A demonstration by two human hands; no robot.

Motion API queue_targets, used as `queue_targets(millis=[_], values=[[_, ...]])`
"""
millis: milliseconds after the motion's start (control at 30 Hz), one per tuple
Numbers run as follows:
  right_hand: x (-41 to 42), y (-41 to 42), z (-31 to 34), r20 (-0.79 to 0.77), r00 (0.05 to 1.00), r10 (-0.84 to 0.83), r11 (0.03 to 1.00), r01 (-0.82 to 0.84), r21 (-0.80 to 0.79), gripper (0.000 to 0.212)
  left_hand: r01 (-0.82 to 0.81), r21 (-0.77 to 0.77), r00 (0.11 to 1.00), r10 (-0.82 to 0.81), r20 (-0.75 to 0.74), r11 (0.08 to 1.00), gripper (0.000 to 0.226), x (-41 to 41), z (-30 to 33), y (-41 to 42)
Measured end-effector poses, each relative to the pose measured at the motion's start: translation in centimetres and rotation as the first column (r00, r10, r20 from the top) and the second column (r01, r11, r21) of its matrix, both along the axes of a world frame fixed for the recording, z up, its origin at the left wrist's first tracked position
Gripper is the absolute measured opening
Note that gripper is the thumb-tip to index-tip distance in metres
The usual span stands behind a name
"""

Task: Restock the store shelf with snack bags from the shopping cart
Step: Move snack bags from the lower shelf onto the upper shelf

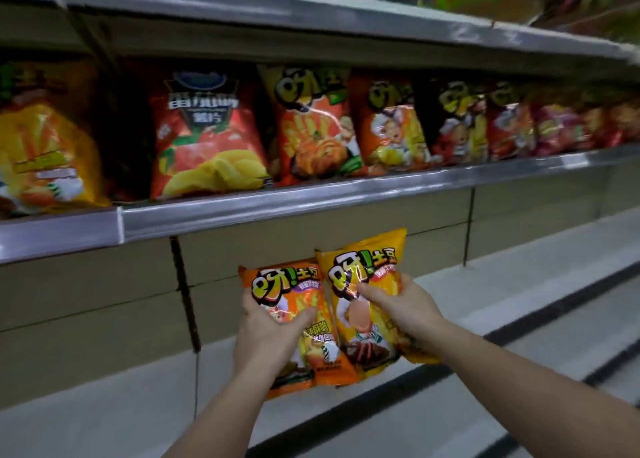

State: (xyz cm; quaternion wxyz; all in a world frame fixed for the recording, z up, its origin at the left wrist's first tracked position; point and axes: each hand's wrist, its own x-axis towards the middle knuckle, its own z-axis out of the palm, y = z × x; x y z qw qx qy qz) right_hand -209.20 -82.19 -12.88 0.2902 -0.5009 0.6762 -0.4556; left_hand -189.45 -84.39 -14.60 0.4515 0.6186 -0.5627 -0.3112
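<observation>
Left hand (pixel 268 322) gripping orange snack bag (pixel 294 326), right hand (pixel 403 305) gripping yellow snack bag (pixel 363 305); both bags below stocked shelf (pixel 311 201), edges touching. Lettering 呀!土豆; smaller print possibly unreadable.

The left hand (pixel 268 329) grips a glossy orange foil snack bag (pixel 304 322) while the right hand (pixel 401 305) grips a glossy yellow foil snack bag (pixel 367 284) just beside it, their edges overlapping. Both are held upright below the grey metal shelf edge (pixel 311 201). Farther back, a red tomato-flavour crisp bag (pixel 204 135) stands among a row of other packets.
</observation>
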Motion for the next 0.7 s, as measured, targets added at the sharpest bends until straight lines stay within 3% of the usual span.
queue_targets(millis=[200, 467, 600, 700], values=[[-8.1, 5.3, 2.5, -0.030, 0.979, -0.200, 0.979, 0.198, -0.052, 0.062, 0.213, -0.041, 0.977, -0.213, -0.010, 0.976, 0.104, -9.1, 1.8, 1.1], [-15.4, 10.3, 4.5, -0.037, 0.883, -0.467, 0.882, 0.462, -0.093, 0.065, 0.435, -0.122, 0.898, -0.439, -0.007, 0.892, 0.104, -18.7, 3.9, 1.4], [-17.8, 12.0, 5.4, -0.019, 0.823, -0.567, 0.820, 0.562, -0.109, 0.083, 0.538, -0.153, 0.840, -0.543, 0.009, 0.829, 0.107, -22.5, 5.1, 1.0], [-19.0, 13.0, 6.2, 0.002, 0.782, -0.623, 0.776, 0.619, -0.118, 0.084, 0.599, -0.166, 0.795, -0.607, 0.007, 0.783, 0.111, -24.8, 6.2, 0.8]])
